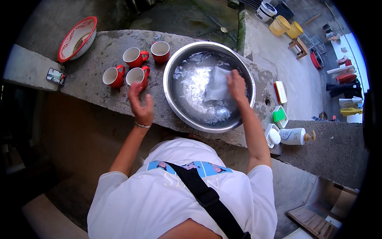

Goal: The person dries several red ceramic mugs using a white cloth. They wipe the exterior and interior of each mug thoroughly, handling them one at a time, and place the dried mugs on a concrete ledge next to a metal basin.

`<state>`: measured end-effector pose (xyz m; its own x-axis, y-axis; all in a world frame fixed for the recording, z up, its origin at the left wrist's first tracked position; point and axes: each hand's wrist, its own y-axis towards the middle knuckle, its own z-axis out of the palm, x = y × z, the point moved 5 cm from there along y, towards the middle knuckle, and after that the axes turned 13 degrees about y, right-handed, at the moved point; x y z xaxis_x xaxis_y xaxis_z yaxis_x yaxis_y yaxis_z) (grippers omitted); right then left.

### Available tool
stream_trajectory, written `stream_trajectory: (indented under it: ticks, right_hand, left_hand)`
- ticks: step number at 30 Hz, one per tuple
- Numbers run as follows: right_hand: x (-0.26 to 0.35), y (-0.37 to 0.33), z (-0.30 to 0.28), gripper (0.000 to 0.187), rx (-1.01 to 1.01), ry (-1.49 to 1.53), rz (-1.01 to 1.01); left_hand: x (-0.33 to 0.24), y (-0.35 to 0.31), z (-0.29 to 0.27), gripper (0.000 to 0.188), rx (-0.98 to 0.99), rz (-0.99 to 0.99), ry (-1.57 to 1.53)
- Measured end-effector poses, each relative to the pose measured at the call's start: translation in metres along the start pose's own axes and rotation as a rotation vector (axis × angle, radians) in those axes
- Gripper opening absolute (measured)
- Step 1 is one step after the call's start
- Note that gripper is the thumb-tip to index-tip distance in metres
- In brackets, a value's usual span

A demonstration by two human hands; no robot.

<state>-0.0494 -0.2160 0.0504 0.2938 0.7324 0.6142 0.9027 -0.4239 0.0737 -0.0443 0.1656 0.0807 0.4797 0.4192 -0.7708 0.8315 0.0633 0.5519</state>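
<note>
A wide metal basin point(169, 93) of water stands in front of me on a concrete ledge. In it, my right hand point(237, 85) has its fingers closed at the right edge of a pale, wet cloth point(218, 84). My left hand point(141, 108) is left of the basin, thumb and fingers apart, with nothing in it. Its fingertips reach the near side of a red mug point(137, 75) with a white inside; whether they touch it I cannot tell. Three like mugs stand around that one: a left mug point(114, 77), a far mug point(134, 58) and a mug by the basin point(160, 52).
A red-rimmed enamel bowl point(75, 55) and a phone point(56, 76) lie at the left. Right of the basin are a red-and-white brush point(280, 92), a green block point(278, 115) in a white dish, a white soap-like piece point(274, 137) and a pump bottle point(293, 136). Buckets point(279, 26) stand farther off.
</note>
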Motion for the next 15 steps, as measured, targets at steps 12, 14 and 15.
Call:
stream_trajectory:
  ticks: [12, 14, 15]
  right_hand:
    - [0.115, -0.044, -0.059, 0.035, 0.045, 1.105, -0.12]
    - [0.134, -0.066, -0.068, 0.03, 0.191, 0.997, -0.321]
    - [0.142, -0.077, -0.068, 0.03, 0.222, 0.887, -0.495]
  left_hand:
    - [-0.101, -0.046, 0.15, 0.065, 1.059, -1.591, -1.315]
    - [-0.095, -0.043, 0.165, 0.061, 1.014, -1.52, -1.471]
    - [-0.085, -0.042, 0.173, 0.056, 0.956, -1.505, -1.518]
